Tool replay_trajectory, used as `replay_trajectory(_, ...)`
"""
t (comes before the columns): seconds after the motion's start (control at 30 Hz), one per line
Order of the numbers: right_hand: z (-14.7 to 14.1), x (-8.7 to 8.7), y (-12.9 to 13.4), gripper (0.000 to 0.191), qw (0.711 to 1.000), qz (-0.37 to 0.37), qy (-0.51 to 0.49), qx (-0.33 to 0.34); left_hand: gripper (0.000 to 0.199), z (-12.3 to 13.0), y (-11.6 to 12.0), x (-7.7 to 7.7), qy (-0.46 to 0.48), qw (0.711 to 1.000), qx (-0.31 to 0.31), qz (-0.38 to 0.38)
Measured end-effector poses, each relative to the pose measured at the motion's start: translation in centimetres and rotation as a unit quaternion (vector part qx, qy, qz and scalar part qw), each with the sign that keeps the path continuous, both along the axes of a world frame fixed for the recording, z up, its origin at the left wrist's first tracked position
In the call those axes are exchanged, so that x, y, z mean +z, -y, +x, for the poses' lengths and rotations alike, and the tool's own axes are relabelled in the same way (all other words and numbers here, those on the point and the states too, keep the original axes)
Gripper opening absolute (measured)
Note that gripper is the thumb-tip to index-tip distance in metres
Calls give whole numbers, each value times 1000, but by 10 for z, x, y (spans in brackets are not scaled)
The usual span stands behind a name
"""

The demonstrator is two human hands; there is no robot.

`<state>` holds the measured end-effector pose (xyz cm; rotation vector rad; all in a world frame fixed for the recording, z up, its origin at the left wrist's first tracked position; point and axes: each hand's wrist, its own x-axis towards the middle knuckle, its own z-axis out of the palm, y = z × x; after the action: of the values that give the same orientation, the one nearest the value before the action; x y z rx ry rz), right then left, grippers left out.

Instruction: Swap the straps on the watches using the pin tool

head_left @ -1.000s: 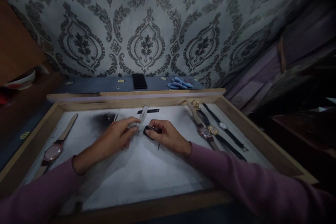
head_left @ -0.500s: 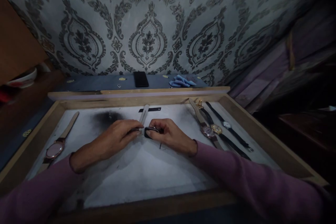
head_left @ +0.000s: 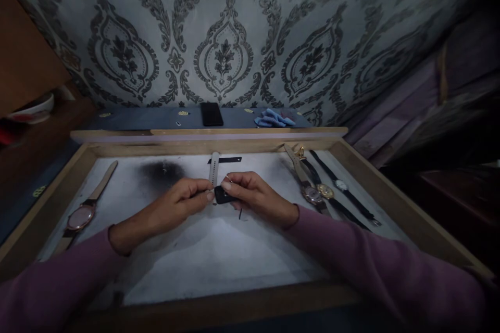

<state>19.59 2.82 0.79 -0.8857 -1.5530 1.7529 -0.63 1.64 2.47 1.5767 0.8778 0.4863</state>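
A dark, square watch case [head_left: 223,195] is between my hands near the middle of the wooden-framed tray [head_left: 187,146]. My right hand [head_left: 255,195] is closed on it, with a thin bright piece at the fingertips. My left hand [head_left: 183,200] is pinched at the case's left side; what lies between its fingertips is too small to make out. Just beyond my hands lies a light grey strap [head_left: 214,166] with a row of holes, across a flat black strip [head_left: 231,159]. A short dark thin piece [head_left: 240,214] shows below my right hand.
A rose-coloured watch [head_left: 80,216] lies at the tray's left. Several watches lie at the right, one gold-faced [head_left: 325,191]. Behind the tray are a black phone [head_left: 211,114] and a blue cloth [head_left: 274,118]. Dark stains mark the white tray floor.
The dark case has turned so more of its flat face shows, and my right fingers have shifted upward on it. The grey strap lies more upright. The view has shifted slightly.
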Motion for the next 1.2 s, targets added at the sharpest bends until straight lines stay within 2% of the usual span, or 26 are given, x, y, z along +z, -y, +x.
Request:
replay_trajectory(0.17, 0, -5, -2, 40, 989, -133, -69, 7, 29, 3, 7, 9, 46, 998, -1, -42)
replay_trajectory(0.37, 0, -6, -5, 39, 983, -152, -102, -15, 30, 10, 14, 18, 21, 999, -30, -15)
replay_trajectory(0.6, 3, -2, -8, 39, 974, -177, -137, -10, 32, 3, 3, 5, 35, 994, 26, -99)
replay_trajectory(0.83, 6, -6, -9, 37, 969, -199, -144, 6, 28, 3, 0, -4, 56, 995, 16, -81)
replay_trajectory(1.2, 6, -2, -4, 36, 963, -220, -156, -2, 29, 3, -5, -15, 91, 989, 27, -114)
